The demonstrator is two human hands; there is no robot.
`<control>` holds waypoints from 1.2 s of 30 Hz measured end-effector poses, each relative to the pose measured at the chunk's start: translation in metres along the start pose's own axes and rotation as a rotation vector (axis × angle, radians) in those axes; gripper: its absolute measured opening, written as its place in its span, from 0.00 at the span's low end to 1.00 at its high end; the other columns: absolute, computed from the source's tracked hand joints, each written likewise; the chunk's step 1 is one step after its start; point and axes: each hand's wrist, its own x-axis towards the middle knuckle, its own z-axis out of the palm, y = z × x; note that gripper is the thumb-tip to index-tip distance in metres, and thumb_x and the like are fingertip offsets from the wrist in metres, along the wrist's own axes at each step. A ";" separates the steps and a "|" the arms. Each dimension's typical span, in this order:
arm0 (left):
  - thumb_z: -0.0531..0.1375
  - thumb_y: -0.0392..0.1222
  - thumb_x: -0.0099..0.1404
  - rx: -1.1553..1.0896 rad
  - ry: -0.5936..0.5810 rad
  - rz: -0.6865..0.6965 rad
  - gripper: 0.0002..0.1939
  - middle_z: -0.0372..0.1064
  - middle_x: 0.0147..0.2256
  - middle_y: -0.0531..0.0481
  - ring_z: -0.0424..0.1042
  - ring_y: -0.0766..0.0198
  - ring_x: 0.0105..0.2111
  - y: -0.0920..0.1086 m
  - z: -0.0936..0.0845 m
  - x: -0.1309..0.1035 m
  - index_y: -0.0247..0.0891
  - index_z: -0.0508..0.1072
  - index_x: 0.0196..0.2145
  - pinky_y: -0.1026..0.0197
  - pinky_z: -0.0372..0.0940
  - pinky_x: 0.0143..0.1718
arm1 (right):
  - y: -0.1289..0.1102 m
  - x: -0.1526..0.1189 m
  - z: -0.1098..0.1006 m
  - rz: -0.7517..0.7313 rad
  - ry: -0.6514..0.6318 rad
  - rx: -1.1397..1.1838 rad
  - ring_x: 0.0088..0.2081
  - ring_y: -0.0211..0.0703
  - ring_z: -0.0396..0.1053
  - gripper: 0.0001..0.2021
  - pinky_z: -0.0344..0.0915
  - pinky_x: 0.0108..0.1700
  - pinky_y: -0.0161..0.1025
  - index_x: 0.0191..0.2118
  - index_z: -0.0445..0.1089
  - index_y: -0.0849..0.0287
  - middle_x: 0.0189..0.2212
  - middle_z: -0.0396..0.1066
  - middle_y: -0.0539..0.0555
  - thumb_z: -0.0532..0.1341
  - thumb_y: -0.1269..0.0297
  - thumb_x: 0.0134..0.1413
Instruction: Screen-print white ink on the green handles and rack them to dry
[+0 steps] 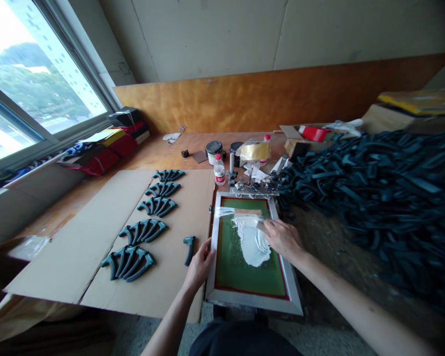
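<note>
A screen printing frame (294, 291) with a metal border and green mesh lies in front of me, and a patch of white ink (255, 246) is spread over its upper middle. My left hand (200, 263) is closed at the frame's left edge. Over the mesh's right side, my right hand (284, 238) is closed on a small scraper (261, 226) that touches the ink; the fingers partly hide it. A wooden strip, apparently a squeegee (248, 212), lies across the top of the mesh. Left of my left hand, a single dark green curved handle (189, 249) rests on cardboard.
Fanned rows of dark green handles (128, 262) lie on the cardboard sheet (59, 267). A large heap of similar parts (374, 183) fills the right. Behind the frame stand a metal hinge clamp (252, 188), a red-capped bottle (219, 170) and an ink tub (214, 152).
</note>
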 end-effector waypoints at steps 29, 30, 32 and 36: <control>0.59 0.63 0.56 -0.205 -0.022 -0.066 0.40 0.62 0.22 0.58 0.59 0.70 0.19 0.029 -0.008 -0.010 0.36 0.62 0.60 0.68 0.52 0.20 | 0.002 0.018 -0.028 -0.210 -0.066 0.345 0.41 0.45 0.70 0.20 0.66 0.42 0.39 0.54 0.68 0.50 0.40 0.73 0.52 0.64 0.63 0.54; 0.59 0.63 0.56 -0.233 -0.043 -0.074 0.41 0.61 0.22 0.59 0.58 0.71 0.18 0.037 -0.013 -0.013 0.37 0.60 0.61 0.68 0.51 0.19 | 0.005 0.033 -0.032 -0.149 -0.056 0.312 0.41 0.46 0.70 0.25 0.66 0.41 0.39 0.58 0.64 0.48 0.40 0.73 0.52 0.65 0.61 0.54; 0.60 0.63 0.55 -0.282 -0.066 -0.088 0.41 0.63 0.22 0.58 0.59 0.71 0.18 0.059 -0.024 -0.018 0.39 0.61 0.61 0.68 0.51 0.19 | 0.017 0.054 -0.041 -0.049 -0.009 0.235 0.40 0.47 0.70 0.30 0.66 0.39 0.39 0.62 0.59 0.47 0.40 0.72 0.53 0.65 0.56 0.54; 0.56 0.64 0.59 -0.398 -0.006 0.013 0.30 0.71 0.29 0.52 0.68 0.65 0.27 0.117 -0.046 -0.020 0.37 0.75 0.46 0.66 0.60 0.25 | 0.068 0.058 -0.054 0.123 0.198 0.242 0.38 0.47 0.70 0.22 0.66 0.39 0.40 0.57 0.65 0.54 0.39 0.71 0.56 0.55 0.51 0.60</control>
